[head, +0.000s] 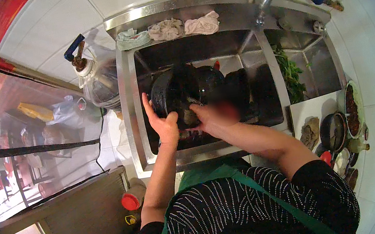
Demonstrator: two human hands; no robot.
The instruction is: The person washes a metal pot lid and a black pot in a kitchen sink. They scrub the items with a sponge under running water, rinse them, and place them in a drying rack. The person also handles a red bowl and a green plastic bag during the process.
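A black pan or pot [162, 93] is tilted on its side in the left part of the steel sink basin [135, 88]. My left hand [165, 125] grips its near rim, thumb on the inner side and fingers spread along the outer wall. Inside the near edge, my right hand [205, 116] presses a greyish wad [190, 116], perhaps a scouring pad or cloth. A blurred patch beside the right wrist hides detail. Another dark, shiny pot [210, 74] lies behind, and the dark depth of the basin hides its outline.
Three folded cloths [167, 29] lie on the sink's back ledge, left of the faucet [261, 13]. Leafy greens [289, 74] sit in the right basin. A frying pan [333, 131] and a bowl of dark food [352, 108] stand at right. A large clear bottle [100, 86] stands left.
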